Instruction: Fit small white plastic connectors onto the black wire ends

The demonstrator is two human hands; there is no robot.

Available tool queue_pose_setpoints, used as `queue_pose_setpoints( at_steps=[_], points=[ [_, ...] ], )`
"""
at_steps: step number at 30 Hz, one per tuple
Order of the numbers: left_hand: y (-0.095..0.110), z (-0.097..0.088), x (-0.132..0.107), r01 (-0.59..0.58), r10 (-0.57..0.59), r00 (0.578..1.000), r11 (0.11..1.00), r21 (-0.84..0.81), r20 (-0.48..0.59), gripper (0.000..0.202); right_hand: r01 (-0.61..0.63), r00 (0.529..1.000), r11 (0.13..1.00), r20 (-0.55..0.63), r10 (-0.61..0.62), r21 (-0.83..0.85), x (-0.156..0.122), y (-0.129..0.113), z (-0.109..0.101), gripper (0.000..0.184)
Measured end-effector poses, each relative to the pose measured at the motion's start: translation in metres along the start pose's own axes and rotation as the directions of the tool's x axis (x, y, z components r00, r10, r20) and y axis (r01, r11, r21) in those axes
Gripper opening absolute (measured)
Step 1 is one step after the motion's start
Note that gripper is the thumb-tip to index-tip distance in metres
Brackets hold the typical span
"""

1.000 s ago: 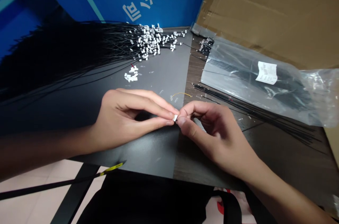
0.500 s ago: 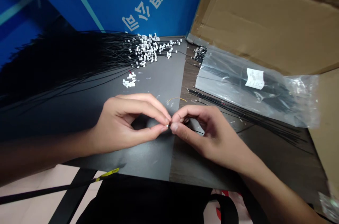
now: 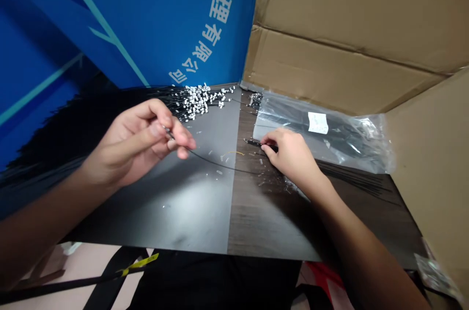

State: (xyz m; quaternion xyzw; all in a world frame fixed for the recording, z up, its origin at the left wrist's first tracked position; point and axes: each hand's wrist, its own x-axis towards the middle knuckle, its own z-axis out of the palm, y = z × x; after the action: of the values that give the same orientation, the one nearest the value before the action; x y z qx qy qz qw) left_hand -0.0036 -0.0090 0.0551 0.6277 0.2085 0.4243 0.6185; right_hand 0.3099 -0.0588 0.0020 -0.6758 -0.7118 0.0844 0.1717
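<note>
My left hand [image 3: 137, 141] is raised over the grey side of the table, its thumb and fingers pinched on the end of a black wire [image 3: 216, 163]. From there the wire curves down to the right, towards my right forearm. A small metallic tip shows between the left fingers. Lower and to the right, my right hand [image 3: 287, 151] has thumb and fingertips closed on the metal-tipped end of a bundle of black wires [image 3: 353, 176] lying on the table. How many wires those fingers grip is hidden. Behind my left hand lie many white connectors [image 3: 198, 100] on black wires.
A clear plastic bag [image 3: 344, 146] with black wires inside lies behind my right hand. Tiny clear pieces [image 3: 219, 172] and a yellow strand [image 3: 233, 153] are scattered mid-table. A blue panel [image 3: 164, 17] and cardboard [image 3: 330, 66] wall in the back and right.
My hands were together over the table's middle, pinching a small white piece. The left has moved left and up with a black wire; the right has gone to the wire bundle. The view has shifted.
</note>
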Motion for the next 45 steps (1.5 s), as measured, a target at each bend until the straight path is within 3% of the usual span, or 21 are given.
queue_pose_setpoints(
  at_steps=[3,6,9,11,14,16,18,20,22,23,27,30,33,38,41,45],
  points=[
    [0.02,-0.005,0.008,0.009,-0.036,0.986,0.987,-0.161,-0.164,0.027,0.007,1.0,1.0,0.003,-0.007,-0.02,0.002,0.002,0.003,0.018],
    [0.04,-0.016,0.015,0.011,-0.118,0.938,0.95,-0.311,-0.327,0.028,0.024,1.0,0.999,-0.014,-0.025,-0.04,0.003,0.003,0.006,0.019],
    [0.06,-0.037,0.022,0.085,-0.193,0.907,0.954,-0.287,-0.374,0.024,0.045,0.998,0.998,-0.041,-0.047,-0.04,0.001,0.002,0.007,0.019],
    [0.074,-0.053,0.028,0.195,-0.236,0.9,0.97,-0.146,-0.367,0.019,0.058,0.996,0.998,-0.065,-0.06,-0.032,0.0,0.001,0.008,0.018],
    [0.099,-0.07,0.042,0.305,-0.226,0.914,0.931,0.202,-0.338,0.03,0.073,0.99,0.997,-0.121,-0.075,-0.021,-0.002,0.0,0.006,0.016],
    [0.112,-0.075,0.055,0.333,-0.206,0.929,0.827,0.453,-0.309,0.033,0.082,0.983,0.997,-0.163,-0.083,-0.013,-0.003,-0.001,0.004,0.015],
    [0.118,-0.079,0.072,0.315,-0.197,0.949,0.649,0.693,-0.247,0.025,0.093,0.975,0.996,-0.203,-0.092,-0.007,-0.004,-0.002,0.003,0.014],
    [0.11,-0.082,0.091,0.219,-0.231,0.965,0.438,0.872,-0.126,0.017,0.104,0.966,0.995,-0.237,-0.102,-0.003,-0.005,-0.002,0.002,0.013],
    [0.089,-0.086,0.111,0.11,-0.251,0.967,0.268,0.957,-0.041,0.011,0.115,0.958,0.993,-0.263,-0.112,0.0,-0.006,-0.002,0.003,0.013],
    [0.074,-0.088,0.119,0.082,-0.238,0.971,0.249,0.965,-0.021,0.01,0.121,0.955,0.993,-0.273,-0.116,0.002,-0.006,-0.002,0.004,0.014],
    [0.006,-0.089,0.132,0.012,-0.103,0.995,0.23,0.973,0.012,0.012,0.132,0.946,0.991,-0.3,-0.121,0.017,-0.007,-0.001,0.009,0.018],
    [-0.025,-0.087,0.113,-0.024,0.014,1.0,0.228,0.973,0.022,0.027,0.127,0.945,0.991,-0.307,-0.113,0.028,-0.007,0.0,0.011,0.019],
    [-0.032,-0.083,0.077,-0.038,0.081,0.996,0.23,0.972,0.02,0.04,0.117,0.947,0.992,-0.306,-0.101,0.036,-0.008,0.0,0.01,0.017],
    [-0.029,-0.075,0.022,-0.024,-0.06,0.997,0.297,0.954,0.044,0.027,0.109,0.951,0.993,-0.294,-0.091,0.045,-0.011,-0.003,0.007,0.016],
    [-0.035,-0.07,0.011,-0.025,-0.089,0.994,0.315,0.949,0.056,0.027,0.106,0.949,0.993,-0.303,-0.088,0.046,-0.012,-0.006,0.006,0.016],
    [-0.044,-0.069,0.013,-0.038,-0.103,0.992,0.324,0.945,0.075,0.027,0.108,0.947,0.993,-0.308,-0.091,0.039,-0.013,-0.007,0.005,0.016]
  ],
)
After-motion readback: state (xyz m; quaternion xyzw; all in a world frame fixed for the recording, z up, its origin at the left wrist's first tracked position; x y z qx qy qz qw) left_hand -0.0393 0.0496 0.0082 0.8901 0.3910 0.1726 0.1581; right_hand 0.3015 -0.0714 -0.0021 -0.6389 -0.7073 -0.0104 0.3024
